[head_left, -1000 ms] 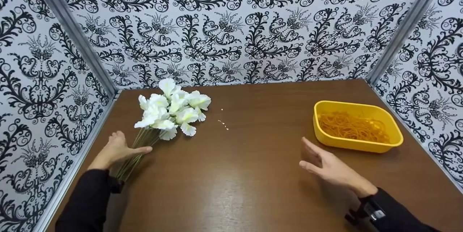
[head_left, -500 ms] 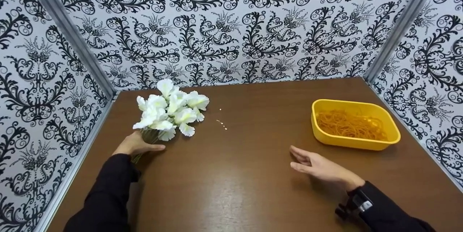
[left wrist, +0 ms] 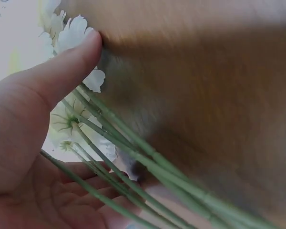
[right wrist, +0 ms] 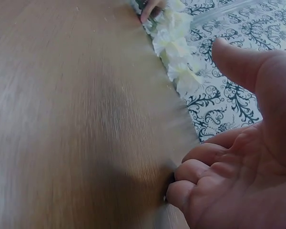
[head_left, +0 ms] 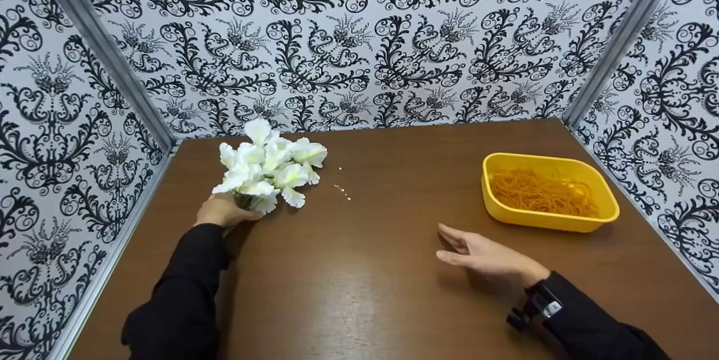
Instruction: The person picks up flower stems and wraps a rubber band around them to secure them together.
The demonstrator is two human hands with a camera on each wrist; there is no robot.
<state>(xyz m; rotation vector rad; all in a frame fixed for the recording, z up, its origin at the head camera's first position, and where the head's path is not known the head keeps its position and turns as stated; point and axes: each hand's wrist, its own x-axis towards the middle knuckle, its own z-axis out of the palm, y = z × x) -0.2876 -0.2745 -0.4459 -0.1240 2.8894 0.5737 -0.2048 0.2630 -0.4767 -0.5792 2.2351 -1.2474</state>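
A bunch of white flowers (head_left: 272,166) lies at the left of the table, heads toward the back. My left hand (head_left: 223,209) is right below the blooms, its thumb on one side of the stems. In the left wrist view, several green stems (left wrist: 148,164) run between the extended thumb and the fingers, with room around them. The fingers (left wrist: 93,183) pass behind the stems. Farther right, my right hand (head_left: 486,256) holds nothing; it hovers low over the table with its thumb apart from loosely bent fingers.
A yellow plastic tub (head_left: 553,222) with a heap of thin orange-brown rubber bands (head_left: 542,194) stands at the right. A few tiny pale specks (head_left: 342,190) dot the brown table (head_left: 359,281). Patterned wall panels (head_left: 359,40) enclose the back and sides.
My left hand has moved up along the stems to just below the blooms, which have shifted slightly. My right hand has drifted left and a little toward me, away from the yellow tub.
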